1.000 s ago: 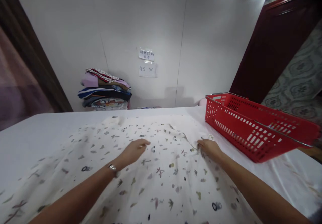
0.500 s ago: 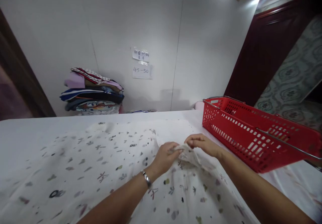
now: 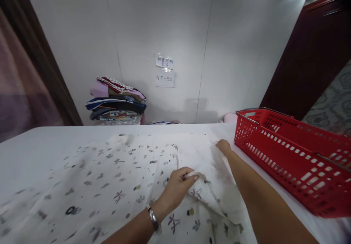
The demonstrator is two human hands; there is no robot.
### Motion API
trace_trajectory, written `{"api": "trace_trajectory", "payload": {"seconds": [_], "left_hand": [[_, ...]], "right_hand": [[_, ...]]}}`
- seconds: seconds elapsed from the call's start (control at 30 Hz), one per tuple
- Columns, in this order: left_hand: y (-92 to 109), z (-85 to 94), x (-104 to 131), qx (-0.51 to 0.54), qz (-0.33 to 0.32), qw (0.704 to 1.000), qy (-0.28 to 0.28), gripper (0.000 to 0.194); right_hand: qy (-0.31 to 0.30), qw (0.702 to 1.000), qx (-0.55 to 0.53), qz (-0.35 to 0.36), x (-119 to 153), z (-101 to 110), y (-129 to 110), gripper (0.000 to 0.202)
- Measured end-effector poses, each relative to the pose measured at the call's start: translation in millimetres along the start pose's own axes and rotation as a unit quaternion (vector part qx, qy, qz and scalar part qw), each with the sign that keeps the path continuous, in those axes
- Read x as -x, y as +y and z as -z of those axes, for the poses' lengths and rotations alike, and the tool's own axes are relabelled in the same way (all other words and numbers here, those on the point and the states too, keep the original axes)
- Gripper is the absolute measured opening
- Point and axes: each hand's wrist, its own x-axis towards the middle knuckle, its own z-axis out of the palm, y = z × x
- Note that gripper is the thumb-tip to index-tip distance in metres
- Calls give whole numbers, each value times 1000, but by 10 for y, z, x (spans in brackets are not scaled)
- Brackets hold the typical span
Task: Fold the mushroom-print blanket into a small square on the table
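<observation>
A white cloth (image 3: 109, 185) printed with small leaves and starfish-like shapes lies spread over the white table. My left hand (image 3: 178, 185), with a silver bracelet at the wrist, pinches a folded edge of this cloth near the middle. Farther away and to the right, my right hand (image 3: 223, 146) rests at the cloth's plain right part, beside the basket. Its fingers are small and bent downward, and whether they grip the fabric cannot be made out.
A red plastic basket (image 3: 287, 156) with metal handles stands on the table (image 3: 55, 136) at the right. Folded fabrics (image 3: 117, 103) are stacked at the back left, against a wall with paper notes (image 3: 165, 79). A curtain hangs at the far left.
My right hand has moved away from my left hand, farther back along the cloth. The raised cloth between them has flattened, showing its plain side. The view has turned slightly left.
</observation>
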Motion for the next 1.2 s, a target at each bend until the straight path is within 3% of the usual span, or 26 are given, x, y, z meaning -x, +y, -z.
{"api": "trace_trajectory", "payload": {"seconds": [0.1,0.2,0.27,0.33,0.43,0.53,0.6,0.7,0.77,0.87,0.93,1.1,1.2], "left_hand": [[131,69,67,-5,-28,999,28,18],[314,166,239,-42,-87,994,43,17],[406,225,433,-60,-102,992,34,16],[428,254,674,-63,-85,994,11,17],[311,227,1052,-52,-42,997,-34,20],[104,161,1348,-27,16,999,-24,20],[2,136,1470,-29,36,999,13,19],[-29,139,1560,-51,10,997,59,18],[6,145,1589,-63,-20,995,79,17],[56,134,1618,-76,-65,991,94,14],[58,118,1629,-74,-82,989,98,16],[15,109,1636,-82,-88,987,107,20],[28,129,1645,-103,-108,983,105,21]], "right_hand": [[31,998,-50,-27,158,120,-275,20],[32,987,-154,26,671,302,-681,15],[-26,966,-239,97,1191,371,-956,13],[-132,948,-263,121,1747,352,-1185,7],[-280,913,-281,91,2418,153,-1409,35],[-309,899,-306,56,2768,-148,-1542,49],[-283,919,-262,81,2867,-324,-1625,44],[-207,949,-183,153,2927,-468,-1761,44],[-156,958,-162,176,2942,-481,-1846,46],[-94,962,-180,182,2935,-430,-1936,30],[-73,960,-225,151,2914,-399,-1946,23],[-52,949,-310,-10,2896,-492,-1806,28],[-68,944,-324,-14,2934,-574,-1746,27]]}}
